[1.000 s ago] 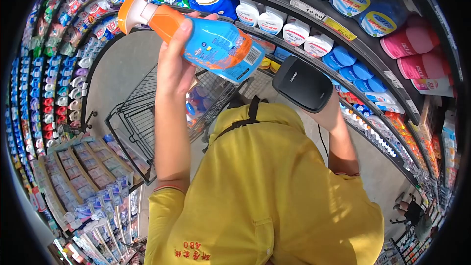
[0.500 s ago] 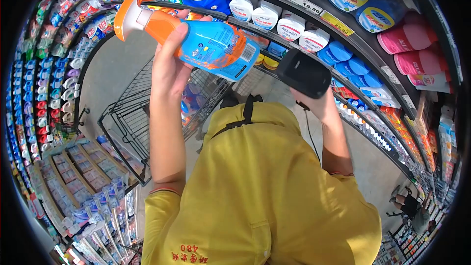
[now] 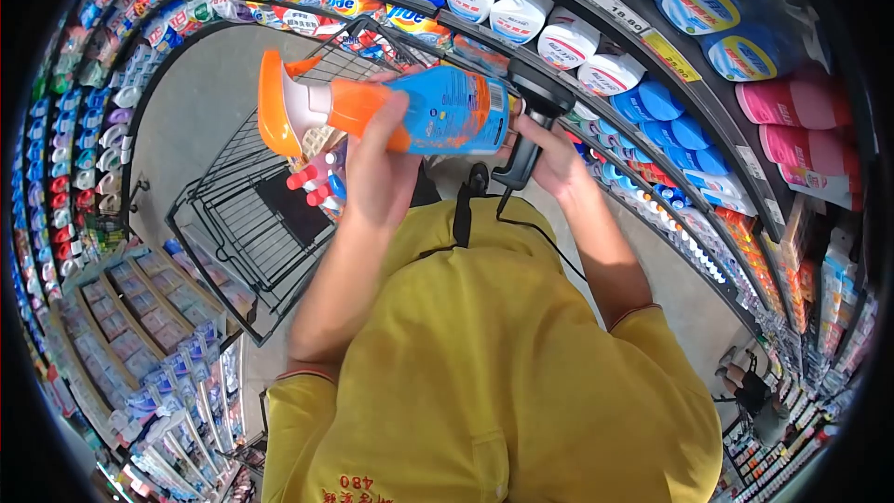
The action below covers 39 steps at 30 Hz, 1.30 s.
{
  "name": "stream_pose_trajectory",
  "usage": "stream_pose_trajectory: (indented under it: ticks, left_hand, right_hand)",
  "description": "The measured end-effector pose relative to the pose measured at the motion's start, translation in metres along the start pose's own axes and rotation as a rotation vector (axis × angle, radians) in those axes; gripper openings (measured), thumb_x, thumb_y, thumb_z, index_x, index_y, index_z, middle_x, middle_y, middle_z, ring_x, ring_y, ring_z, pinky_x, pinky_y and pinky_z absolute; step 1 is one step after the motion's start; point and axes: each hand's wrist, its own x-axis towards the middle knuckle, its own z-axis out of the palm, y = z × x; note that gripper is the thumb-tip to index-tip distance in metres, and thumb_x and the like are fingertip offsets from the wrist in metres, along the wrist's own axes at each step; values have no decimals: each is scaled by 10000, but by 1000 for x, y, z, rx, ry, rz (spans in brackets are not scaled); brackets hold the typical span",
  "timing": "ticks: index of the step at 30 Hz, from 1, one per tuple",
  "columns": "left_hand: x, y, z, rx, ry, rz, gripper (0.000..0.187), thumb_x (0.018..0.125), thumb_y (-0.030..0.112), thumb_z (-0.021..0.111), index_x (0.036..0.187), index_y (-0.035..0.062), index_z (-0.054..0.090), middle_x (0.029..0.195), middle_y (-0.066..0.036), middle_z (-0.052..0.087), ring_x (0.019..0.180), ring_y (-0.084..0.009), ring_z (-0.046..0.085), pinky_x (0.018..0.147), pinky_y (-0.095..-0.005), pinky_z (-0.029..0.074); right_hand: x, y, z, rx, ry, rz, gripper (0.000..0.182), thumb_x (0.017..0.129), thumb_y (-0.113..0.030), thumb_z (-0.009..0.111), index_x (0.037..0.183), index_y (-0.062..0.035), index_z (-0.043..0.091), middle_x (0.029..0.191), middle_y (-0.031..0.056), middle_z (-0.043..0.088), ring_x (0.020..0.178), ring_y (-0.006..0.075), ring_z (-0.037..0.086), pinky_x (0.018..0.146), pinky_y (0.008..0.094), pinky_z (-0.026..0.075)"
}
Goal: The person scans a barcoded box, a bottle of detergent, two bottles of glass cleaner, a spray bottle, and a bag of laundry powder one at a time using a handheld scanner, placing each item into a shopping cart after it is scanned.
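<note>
My left hand [image 3: 384, 163] is closed around a blue spray bottle [image 3: 452, 112] with an orange neck and an orange-and-white trigger head. The bottle lies on its side, its nozzle end to the left and its base to the right. In my right hand [image 3: 556, 160] is a black handheld barcode scanner [image 3: 526, 154], gripped by the handle, with a cable hanging toward my body. The scanner's head is right at the bottle's base, beside the barcode on the label.
Beyond my left hand stands a wire shopping cart [image 3: 251, 210] holding some bottles. A curved shelf [image 3: 652, 47] of detergents and cleaners with price tags runs along the front and right. Boxed goods [image 3: 130, 312] fill racks at lower left. Another person [image 3: 754, 391] is far off at lower right.
My left hand has lowered the bottle and turned it nearly level. My right hand has moved left, turning the scanner so its head meets the bottle's base end.
</note>
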Motion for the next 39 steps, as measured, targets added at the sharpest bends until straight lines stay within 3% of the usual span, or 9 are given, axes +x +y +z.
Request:
stream_pose_trajectory:
  ticks: [6, 8, 14, 15, 16, 19, 26, 30, 39]
  left_hand:
    - [-8, 15, -44, 207, -145, -14, 623, 868, 208, 619, 1389, 54, 314, 1336, -146, 443, 1238, -270, 443, 1042, -459, 347]
    - [-18, 32, -65, 842, -463, 90, 592, 860, 92, 602, 1385, 42, 332, 1361, -135, 418, 1279, -264, 406, 1099, -460, 279]
    - [-25, 37, -110, -274, -203, -412, 591, 923, 44, 450, 1465, 52, 216, 1454, -162, 319, 1333, -266, 346, 1104, -457, 278]
    - [-23, 44, -113, -100, -78, -507, 762, 912, 279, 558, 1481, 43, 110, 1479, -149, 286, 1358, -293, 307, 1107, -403, 274]
    - [-10, 31, -143, 242, -400, -403, 777, 895, 321, 563, 1484, 71, 122, 1494, -131, 257, 1366, -326, 288, 1082, -470, 311]
    - [-18, 37, -153, -428, -49, -633, 858, 819, 341, 639, 1488, 126, 148, 1492, -98, 257, 1352, -316, 309, 1041, -519, 348]
    - [-5, 41, -201, -262, -8, -553, 856, 785, 236, 621, 1497, 192, 147, 1483, -109, 276, 1354, -281, 310, 1037, -485, 364]
    - [3, 24, -238, -173, 210, -452, 813, 790, 118, 609, 1488, 161, 195, 1442, -119, 324, 1255, -283, 428, 976, -441, 439]
    - [24, -26, -312, -196, 444, -291, 725, 838, 43, 598, 1465, 75, 235, 1163, -98, 538, 932, -186, 584, 819, -333, 500]
  right_hand:
    - [25, 23, 22, -160, 126, 21, 296, 833, -113, 686, 1097, -83, 557, 1011, 33, 611, 907, 178, 622, 766, 353, 523]
    - [35, 27, 22, -158, 163, 80, 296, 826, -133, 702, 1086, -88, 567, 994, 15, 605, 900, 155, 612, 773, 329, 513]
    - [68, 40, 18, -408, 99, 121, 293, 801, -182, 743, 1018, -101, 565, 922, -42, 553, 875, 85, 529, 794, 256, 423]
    - [72, 41, 32, -480, 104, 132, 291, 793, -186, 751, 997, -95, 564, 912, -47, 539, 883, 73, 507, 804, 252, 400]
    - [79, 45, 32, -491, 104, 150, 291, 793, -186, 751, 997, -95, 564, 912, -47, 539, 883, 73, 507, 804, 252, 400]
    - [103, 58, 36, -671, 43, 154, 267, 789, -153, 745, 978, -77, 574, 933, -31, 548, 892, 81, 510, 807, 261, 404]
    - [165, 108, 61, -830, 152, 348, 261, 804, -89, 703, 1025, -48, 570, 999, 32, 605, 836, 108, 556, 764, 274, 448]
    - [189, 157, 67, -892, 191, 99, 327, 797, -44, 668, 1108, 5, 581, 1052, 93, 644, 749, 95, 569, 677, 251, 468]
    - [170, 232, 101, -920, 96, 346, 282, 768, -42, 662, 1037, -3, 589, 819, -2, 580, 728, 74, 546, 662, 236, 435]
